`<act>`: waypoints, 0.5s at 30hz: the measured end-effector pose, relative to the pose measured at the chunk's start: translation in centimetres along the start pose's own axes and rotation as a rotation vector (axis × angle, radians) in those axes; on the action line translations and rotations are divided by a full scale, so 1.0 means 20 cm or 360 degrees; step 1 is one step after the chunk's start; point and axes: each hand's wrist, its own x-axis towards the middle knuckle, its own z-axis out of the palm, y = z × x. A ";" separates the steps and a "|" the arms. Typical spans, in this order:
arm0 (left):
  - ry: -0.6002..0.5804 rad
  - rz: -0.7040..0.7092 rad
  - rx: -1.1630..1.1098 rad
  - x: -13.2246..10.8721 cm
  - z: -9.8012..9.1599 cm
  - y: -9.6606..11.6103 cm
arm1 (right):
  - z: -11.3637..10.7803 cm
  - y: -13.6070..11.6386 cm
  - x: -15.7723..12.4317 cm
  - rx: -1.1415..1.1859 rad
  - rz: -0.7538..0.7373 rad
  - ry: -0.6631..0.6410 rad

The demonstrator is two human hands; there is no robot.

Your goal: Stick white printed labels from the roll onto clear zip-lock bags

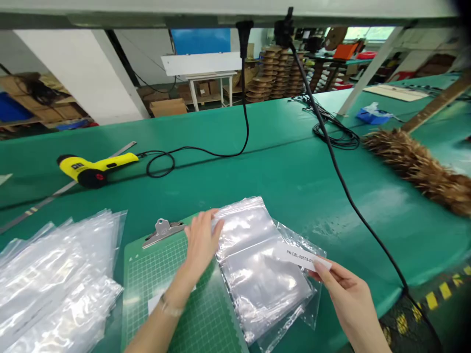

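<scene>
Bag stack (55,282) cut off by frame edge. Green grid clipboard (154,264) partly under clear zip bag (261,269), glossy, creased, on bench (265,157). Left hand (200,242) at bag's top edge, grip unclear. Right hand (349,304) pinches white label (298,257), end of part number hidden in the pinch.

Bag (265,279): was clear plastic, glossy.
Label (300,257): was white paper, matt.
Cutting mat (154,284): was green plastic, matt.
Clip (164,233): was metal, dull.
Heat gun (88,169): was yellow plastic, glossy.
</scene>
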 end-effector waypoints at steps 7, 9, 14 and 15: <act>-0.0049 -0.0104 -0.0094 0.30 0.11 -0.05 | -0.10 0.01 0.00 0.0159 -0.0001 0.0256; -0.0070 -0.0140 -0.0235 0.27 0.07 -0.06 | -0.11 0.01 0.00 0.0162 -0.0075 0.0280; -0.0358 -0.0328 -0.0654 0.08 -0.19 -0.26 | -0.13 0.00 -0.01 0.0090 -0.0345 0.0204; -0.0400 -0.0378 -0.0702 0.02 -0.25 -0.33 | -0.14 0.01 0.00 0.0060 -0.0372 0.0167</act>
